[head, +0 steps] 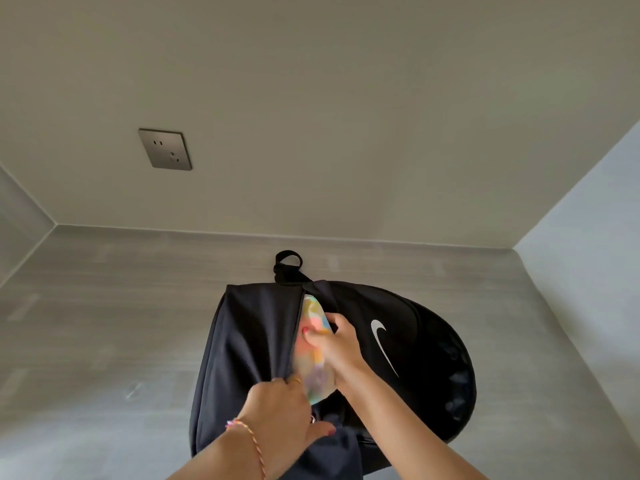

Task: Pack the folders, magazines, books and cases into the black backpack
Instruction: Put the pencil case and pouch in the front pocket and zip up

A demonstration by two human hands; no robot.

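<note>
The black backpack [249, 341] with a white swoosh lies on the grey surface, its main zip gap open along the middle. A pastel multicoloured case [313, 355] sits halfway inside that gap. My right hand [334, 344] grips the case, thumb on its face. My left hand [280, 410] holds the left edge of the backpack opening, fingers curled round the fabric. The rest of the case and the inside of the bag are hidden.
The backpack's carry loop [288, 260] points toward the back wall. A grey wall socket [165, 149] is on the wall at the upper left. Side walls rise at the left and right of the grey surface [104, 323].
</note>
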